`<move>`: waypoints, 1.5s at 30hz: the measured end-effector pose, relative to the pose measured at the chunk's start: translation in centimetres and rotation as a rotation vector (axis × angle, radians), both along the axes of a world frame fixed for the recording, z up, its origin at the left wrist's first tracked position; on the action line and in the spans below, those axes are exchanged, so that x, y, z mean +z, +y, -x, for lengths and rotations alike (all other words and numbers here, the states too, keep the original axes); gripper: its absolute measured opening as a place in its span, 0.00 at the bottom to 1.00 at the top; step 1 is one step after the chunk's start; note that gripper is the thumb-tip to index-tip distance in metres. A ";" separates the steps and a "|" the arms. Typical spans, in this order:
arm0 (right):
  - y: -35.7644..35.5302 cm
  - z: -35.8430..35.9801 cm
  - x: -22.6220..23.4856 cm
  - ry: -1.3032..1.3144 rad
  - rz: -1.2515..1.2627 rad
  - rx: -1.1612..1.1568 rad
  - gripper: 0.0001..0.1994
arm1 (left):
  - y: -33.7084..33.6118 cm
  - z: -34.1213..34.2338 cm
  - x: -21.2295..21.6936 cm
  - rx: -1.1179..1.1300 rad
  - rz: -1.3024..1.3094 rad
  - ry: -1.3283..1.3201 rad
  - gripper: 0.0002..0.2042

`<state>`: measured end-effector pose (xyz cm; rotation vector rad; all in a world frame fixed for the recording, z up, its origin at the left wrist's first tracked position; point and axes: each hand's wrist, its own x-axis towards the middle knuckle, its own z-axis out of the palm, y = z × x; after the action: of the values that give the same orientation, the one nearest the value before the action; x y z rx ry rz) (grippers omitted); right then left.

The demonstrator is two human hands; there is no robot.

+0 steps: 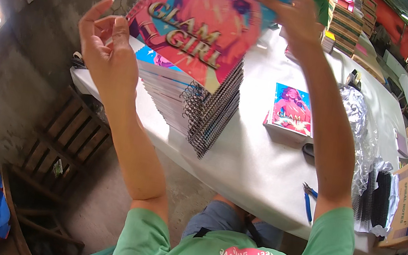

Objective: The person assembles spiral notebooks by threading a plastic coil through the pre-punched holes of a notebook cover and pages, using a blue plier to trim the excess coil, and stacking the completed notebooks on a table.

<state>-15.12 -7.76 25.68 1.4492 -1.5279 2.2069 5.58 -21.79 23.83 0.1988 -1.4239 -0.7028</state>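
Fingers of the right hand (297, 18) lap over the upper right edge of a pink-and-blue illustrated notebook (205, 18), holding it raised and tilted. The left hand's (113, 54) fingers are loosely curled and parted, with no grip, just beside the notebook's left corner; whether they touch it cannot be told. The notebook hangs above a tall stack of spiral-bound notebooks (166, 97) on a white-covered table (247, 158). A smaller illustrated pad (292, 109) lies right of the stack.

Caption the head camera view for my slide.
The right hand holds a bright notebook above a spiral-bound stack on a white table, the left hand nearby.
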 end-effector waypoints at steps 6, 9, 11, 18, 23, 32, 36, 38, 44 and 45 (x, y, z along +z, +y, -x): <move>-6.8 3.3 -5.5 0.176 -0.617 -0.334 0.19 | -6.0 2.9 -8.0 0.160 -0.129 -0.221 0.12; -6.9 2.9 -7.2 -0.065 -0.455 -0.230 0.19 | -4.4 3.7 -9.1 -0.273 -0.367 0.066 0.22; -7.0 2.9 -7.0 -0.102 -0.447 -0.217 0.21 | -4.7 4.5 -9.5 -0.285 -0.378 0.110 0.24; -1.8 6.6 -9.4 -0.150 -0.288 -0.372 0.30 | -1.5 0.0 -9.4 0.189 -0.047 0.353 0.25; 17.1 18.2 -26.1 -0.260 -0.974 -1.043 0.33 | 12.1 2.9 -15.1 -0.576 0.221 0.058 0.22; 15.8 16.3 -31.4 -0.893 -0.585 -0.538 0.12 | 12.1 23.7 -28.5 -0.577 -0.265 -1.178 0.38; 15.4 15.8 -30.7 -0.776 -0.605 -0.625 0.15 | 13.3 23.9 -27.8 -0.447 -0.172 -1.275 0.37; 16.2 15.3 -29.7 -0.875 -0.582 -0.433 0.12 | 12.6 24.0 -28.1 -0.418 -0.131 -1.292 0.38; 17.5 15.2 -28.6 -1.141 -0.602 -0.313 0.08 | 12.5 24.4 -28.8 -0.350 -0.056 -1.296 0.42; 17.8 15.3 -28.7 -1.076 -0.673 -0.350 0.07 | 12.8 24.3 -28.8 -0.296 0.053 -1.280 0.43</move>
<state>-30.43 10.05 -3.03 -0.1991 -2.7069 2.4206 -18.76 -9.00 -4.99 0.4445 -2.7293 -0.8033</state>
